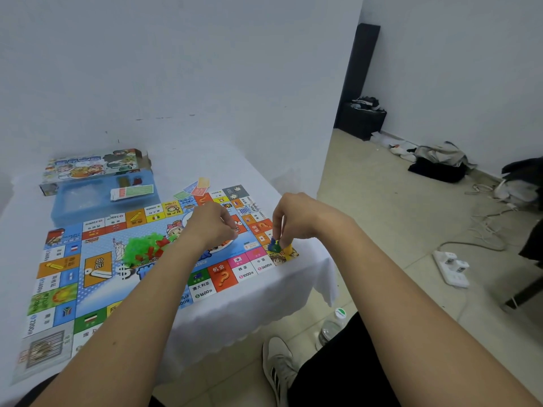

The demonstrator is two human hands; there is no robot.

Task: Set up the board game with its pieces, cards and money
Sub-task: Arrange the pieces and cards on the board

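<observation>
Both forearms bare, no sleeves, watch or rings on left hand [216, 223] or right hand [296, 214]. Black trousers [346, 362] on the right leg. Grey-white sneaker [277, 368] with black side stripes and laces, a bit scuffed.

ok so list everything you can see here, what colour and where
colourful paper game board: one, flat on the white-clothed table
printed game box: one, far left by the wall
blue plastic tray: one, beside the box, with a stack of cards
loose cards: several, orange, blue and green, at the board's far edge
green and red plastic houses: a pile, on the board's middle
small pawns: a few, blue, green and yellow, on the board's right corner
clear water bottle: one, on the floor
white power strip: one, floor right
left hand: curled, over the board
right hand: grip on a pawn
</observation>
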